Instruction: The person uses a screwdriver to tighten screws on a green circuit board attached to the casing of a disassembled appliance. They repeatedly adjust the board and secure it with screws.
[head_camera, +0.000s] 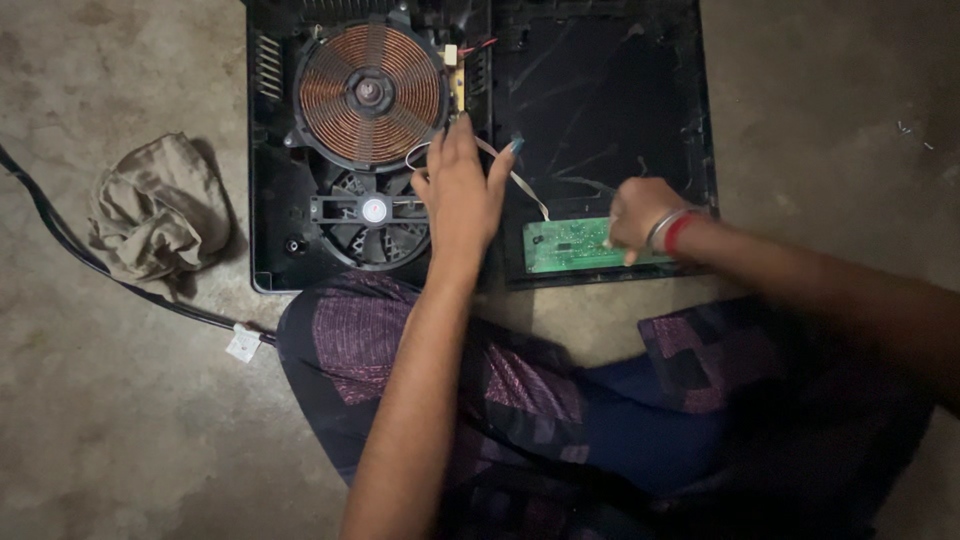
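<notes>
An opened induction cooker lies on the floor in two halves. Its black base (272, 230) holds a copper coil (370, 93) and a black fan (373, 212). My left hand (460, 195) rests flat on the base's right edge, fingers apart, beside a white ribbon cable (527, 192). That cable runs to a green circuit board (566, 246) on the flipped black top panel (600, 110). My right hand (640, 215), wearing bangles, is closed over the board's right part; whether it grips something small is hidden.
A crumpled beige cloth (160, 212) lies left of the cooker. A black power cord (90, 262) crosses the concrete floor to a white tag (243, 343). My crossed legs in dark patterned fabric (520, 400) fill the foreground.
</notes>
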